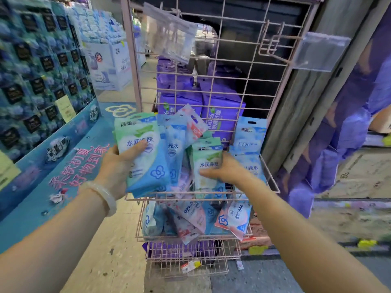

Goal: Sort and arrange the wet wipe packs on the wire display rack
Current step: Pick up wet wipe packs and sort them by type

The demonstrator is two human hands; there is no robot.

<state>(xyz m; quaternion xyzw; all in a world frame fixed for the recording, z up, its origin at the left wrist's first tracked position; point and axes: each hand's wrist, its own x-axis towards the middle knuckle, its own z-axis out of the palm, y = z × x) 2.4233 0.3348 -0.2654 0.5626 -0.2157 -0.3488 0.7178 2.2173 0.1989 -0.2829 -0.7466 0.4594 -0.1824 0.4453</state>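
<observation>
A stack of green wet wipe packs [142, 153] is clasped by the left hand [118, 166]; another green pack [208, 163] is gripped by the right hand [224, 169] in the pink wire basket [269, 176], beside shop shelving [42, 66]

The wire display rack [213, 66] is standing upright; it is pink, with a grid back panel and basket shelves projecting forward; a stack of green-and-blue wet wipe packs [142, 153] is sitting at the left end of the upper basket [271, 178], tilted and gripped; a second green-and-blue pack [208, 163] is standing near the centre, also gripped; pale blue packs [249, 136] are standing upright at the right end; blue and pink packs are leaning in disorder between them; the lower basket [139, 229] is holding jumbled pink and blue packs [232, 218].
</observation>
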